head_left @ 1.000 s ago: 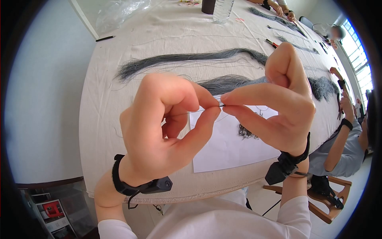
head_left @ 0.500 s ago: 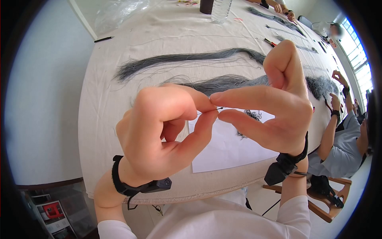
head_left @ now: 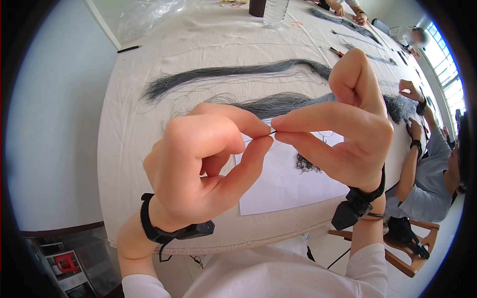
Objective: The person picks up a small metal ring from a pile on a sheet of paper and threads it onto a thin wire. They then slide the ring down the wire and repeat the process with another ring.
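Observation:
My left hand and my right hand are raised close to the camera, fingertips meeting at the centre. Between thumb and forefinger of both hands I pinch a very thin dark hair strand. Both wrists carry black bands. Beneath the hands lies a white sheet of paper with a small curl of dark hair on it. Long grey hair bundles stretch across the cloth-covered table behind my hands.
A clear water bottle and a dark cup stand at the far end, with a black pen at the far left. A person in a grey shirt sits at the right, hands on the table. Other hands work farther back.
My fingertips stay pinched on the strand, shifting only slightly. The person at the right lowered their raised arms onto the table.

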Tool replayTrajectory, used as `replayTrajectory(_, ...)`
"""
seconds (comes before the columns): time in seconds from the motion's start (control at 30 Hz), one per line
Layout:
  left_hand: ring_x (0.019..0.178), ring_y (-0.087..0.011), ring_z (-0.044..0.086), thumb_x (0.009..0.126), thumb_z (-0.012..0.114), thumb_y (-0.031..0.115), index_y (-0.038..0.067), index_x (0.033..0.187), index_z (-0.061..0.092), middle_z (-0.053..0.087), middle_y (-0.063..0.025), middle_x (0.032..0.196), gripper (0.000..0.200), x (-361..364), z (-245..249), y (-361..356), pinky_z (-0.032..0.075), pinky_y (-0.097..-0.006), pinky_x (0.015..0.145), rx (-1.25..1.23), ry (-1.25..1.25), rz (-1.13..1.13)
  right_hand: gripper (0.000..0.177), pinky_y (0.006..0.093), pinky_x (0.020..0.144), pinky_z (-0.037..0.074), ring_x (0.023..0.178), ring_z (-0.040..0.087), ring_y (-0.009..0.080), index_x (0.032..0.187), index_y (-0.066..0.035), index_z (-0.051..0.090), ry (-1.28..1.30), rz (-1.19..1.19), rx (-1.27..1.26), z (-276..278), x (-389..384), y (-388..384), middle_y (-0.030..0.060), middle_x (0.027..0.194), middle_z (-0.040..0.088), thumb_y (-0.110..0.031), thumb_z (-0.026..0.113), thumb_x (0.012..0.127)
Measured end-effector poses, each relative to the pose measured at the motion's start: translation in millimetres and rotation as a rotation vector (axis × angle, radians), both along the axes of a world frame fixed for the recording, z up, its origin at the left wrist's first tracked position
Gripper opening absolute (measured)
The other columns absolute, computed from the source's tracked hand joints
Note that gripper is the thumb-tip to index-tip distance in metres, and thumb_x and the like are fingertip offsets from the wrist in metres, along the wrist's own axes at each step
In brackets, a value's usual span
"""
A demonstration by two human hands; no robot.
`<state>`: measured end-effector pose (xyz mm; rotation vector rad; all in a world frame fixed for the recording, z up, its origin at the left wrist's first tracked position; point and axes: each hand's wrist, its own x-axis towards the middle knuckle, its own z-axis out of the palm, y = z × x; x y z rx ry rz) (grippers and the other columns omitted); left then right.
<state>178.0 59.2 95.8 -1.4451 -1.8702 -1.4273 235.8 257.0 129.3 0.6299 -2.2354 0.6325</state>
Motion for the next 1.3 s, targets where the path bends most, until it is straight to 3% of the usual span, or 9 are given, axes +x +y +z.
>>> replayTrajectory(0.27,0.047,-0.0006,0.031,0.072,0.071,-0.013,0.009,0.098,0.037,0.065,-0.0186,0.093,0.049,1.4,0.1,0.1,0.029,-0.0137,0.044,-0.013,-0.012,-0.003,0.034,0.0254,0.056,0.022,0.068,0.032,0.0150,0.079,-0.012,0.077,0.020,-0.004,0.008,-0.1,-0.1,-0.5,0.0000,0.076,0.027,-0.011,0.081,0.046)
replayTrajectory(0.67,0.048,-0.0012,0.033,0.075,0.067,-0.015,0.009,0.098,0.036,0.065,-0.0176,0.091,0.046,4.1,-0.5,-0.6,0.029,-0.0137,0.046,-0.025,-0.065,0.039,0.036,0.0255,0.056,0.022,0.068,0.032,0.0148,0.081,-0.012,0.077,0.061,-0.006,0.038,-1.9,-1.0,0.0,-0.0001,0.076,0.026,-0.014,0.082,0.045)
replayTrajectory(1.3,0.049,-0.0014,0.035,0.073,0.068,-0.015,0.008,0.098,0.037,0.066,-0.0168,0.091,0.047,5.4,-1.1,-0.2,0.031,-0.0135,0.046,-0.038,-0.036,0.056,0.034,0.0255,0.053,0.022,0.065,0.033,0.0141,0.077,-0.009,0.075,0.072,0.000,0.050,-3.3,-1.3,-3.4,0.0007,0.075,0.027,-0.006,0.079,0.044)
